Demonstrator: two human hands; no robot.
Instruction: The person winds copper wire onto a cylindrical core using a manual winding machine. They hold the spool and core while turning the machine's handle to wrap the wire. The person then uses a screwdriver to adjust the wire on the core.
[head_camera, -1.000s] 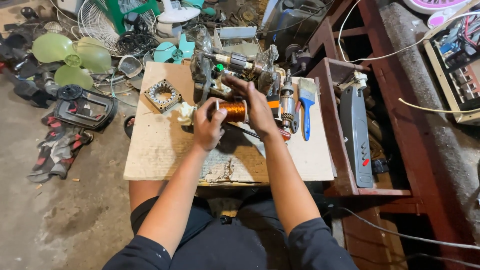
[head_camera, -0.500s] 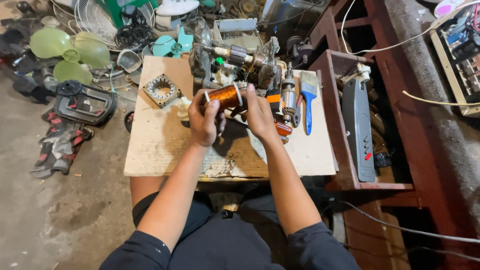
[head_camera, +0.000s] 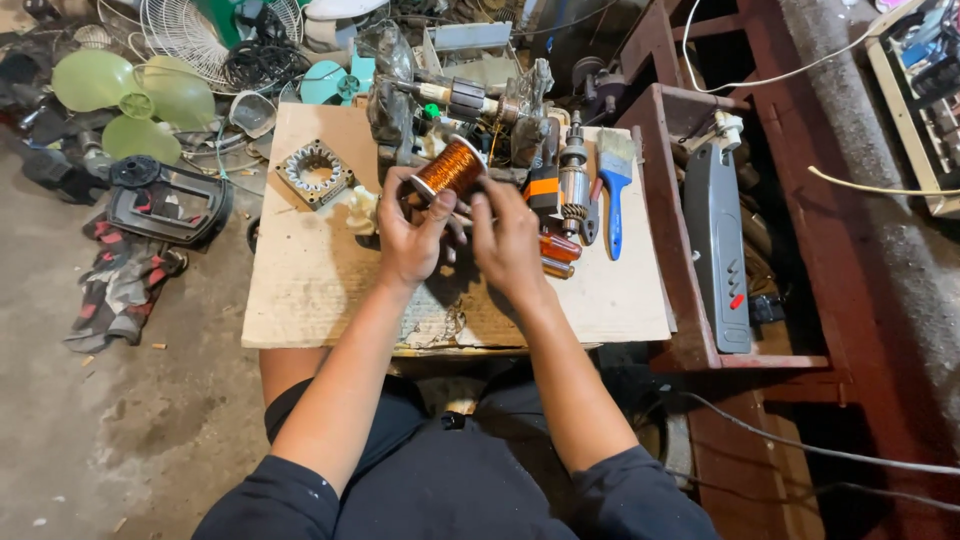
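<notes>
Left hand (head_camera: 412, 232) grips a spool of copper wire (head_camera: 450, 168), fingers wrapped round its lower end, spool tilted and raised just above the cardboard-covered table (head_camera: 300, 280); right hand (head_camera: 508, 240) sits just beside it, fingers curled in a pinch near the spool's base, likely on a wire end, but the strand is too thin to make out, so cannot tell what it grips.

Risks, as judgement: fine wire could kink or snap if pulled at a sharp angle off the tilted spool; loose turns could slip off the flange and tangle; the spool could slide from the one-handed grip and roll into the clutter behind; the pinching fingers are near the orange-handled tools (head_camera: 553, 255), which could snag the strand.

Around: metal stator ring (head_camera: 315, 172) lying flat to the left, apart from the hands; blue-handled brush (head_camera: 612, 190) and a motor armature (head_camera: 573, 180) to the right; green fan blades (head_camera: 130, 95) on the floor well apart.

Hidden: spool's lower flange covered by the left fingers; right fingertips face away from the camera; small white object (head_camera: 362, 210) by the left hand unclear; far table edge buried in parts; grey casing (head_camera: 718, 240) on the red shelf, kind uncertain.
</notes>
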